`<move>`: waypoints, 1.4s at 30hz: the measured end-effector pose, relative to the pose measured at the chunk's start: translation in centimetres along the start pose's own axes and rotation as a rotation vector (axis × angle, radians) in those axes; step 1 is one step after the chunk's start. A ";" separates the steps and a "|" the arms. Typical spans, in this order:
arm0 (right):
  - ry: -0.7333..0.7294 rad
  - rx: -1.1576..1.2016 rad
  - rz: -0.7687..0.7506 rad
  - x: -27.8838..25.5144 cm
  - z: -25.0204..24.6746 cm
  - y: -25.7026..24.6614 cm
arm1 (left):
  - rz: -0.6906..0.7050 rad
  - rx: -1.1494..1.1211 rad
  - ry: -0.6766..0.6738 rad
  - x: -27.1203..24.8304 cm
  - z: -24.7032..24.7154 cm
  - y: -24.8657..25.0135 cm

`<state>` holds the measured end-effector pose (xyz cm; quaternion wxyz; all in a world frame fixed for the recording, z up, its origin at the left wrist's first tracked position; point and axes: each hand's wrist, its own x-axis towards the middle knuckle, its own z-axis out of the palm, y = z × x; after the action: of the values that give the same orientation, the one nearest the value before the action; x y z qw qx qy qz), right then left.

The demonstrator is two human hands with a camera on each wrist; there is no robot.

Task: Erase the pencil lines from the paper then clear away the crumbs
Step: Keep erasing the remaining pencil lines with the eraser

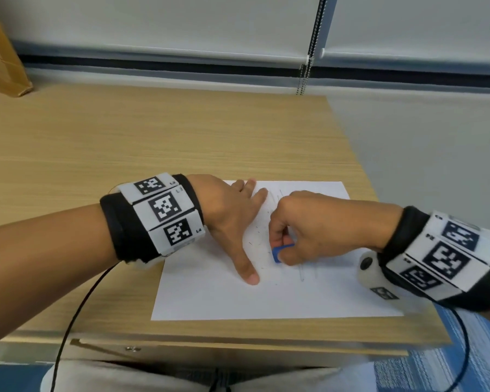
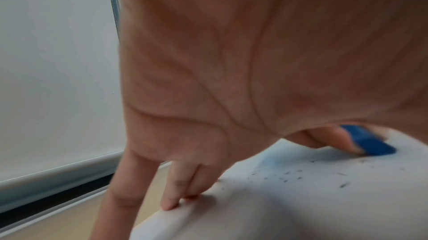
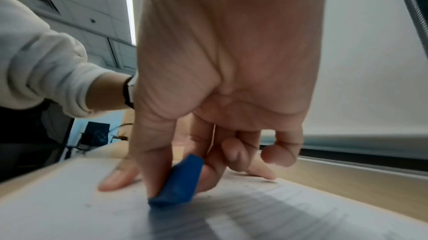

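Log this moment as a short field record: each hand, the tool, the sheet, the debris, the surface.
left hand: flat, fingers spread, pressing the sheet down
right hand: pinches the small blue eraser, its tip on the sheet
white paper sheet: faint pencil lines remain
dark eraser crumbs: scattered beside the eraser
light wooden desk: under the sheet

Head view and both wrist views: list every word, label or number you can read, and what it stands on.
"L3": white marker band on the left wrist.
"L4": same band, lower panel.
Small labels on the white marker band on the right wrist: too blurred to read.
White sheet of paper, blue wedge-shaped eraser: no text.
Wrist views: none.
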<state>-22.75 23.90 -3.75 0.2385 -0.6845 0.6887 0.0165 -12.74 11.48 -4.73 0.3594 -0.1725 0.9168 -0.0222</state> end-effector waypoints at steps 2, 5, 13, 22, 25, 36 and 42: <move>-0.004 0.007 -0.007 -0.1 0.2 0.1 | 0.006 0.001 0.013 -0.2 0.1 0.0; -0.156 0.039 -0.043 -0.4 0.2 -0.5 | 0.029 0.014 0.032 -0.6 0.4 -0.1; 0.132 -0.107 0.069 5.2 -3.6 3.1 | 0.038 0.022 0.026 -0.4 0.5 -0.3; 0.069 -0.088 0.011 5.4 -3.6 3.1 | 0.039 0.028 0.037 -0.5 0.3 0.0; 0.002 -0.069 0.002 4.7 -2.9 2.6 | 0.048 0.011 0.044 -0.4 0.4 -0.1; -0.143 -0.042 0.036 4.2 -2.9 1.9 | 0.048 -0.025 0.043 -0.4 0.6 -0.1; -0.053 -0.046 0.030 3.4 -2.3 1.6 | 0.060 -0.034 0.041 -0.3 0.6 -0.2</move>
<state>-24.80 20.03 -3.36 0.2407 -0.6786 0.6919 0.0541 -12.03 11.43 -4.98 0.3379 -0.1505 0.9291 0.0007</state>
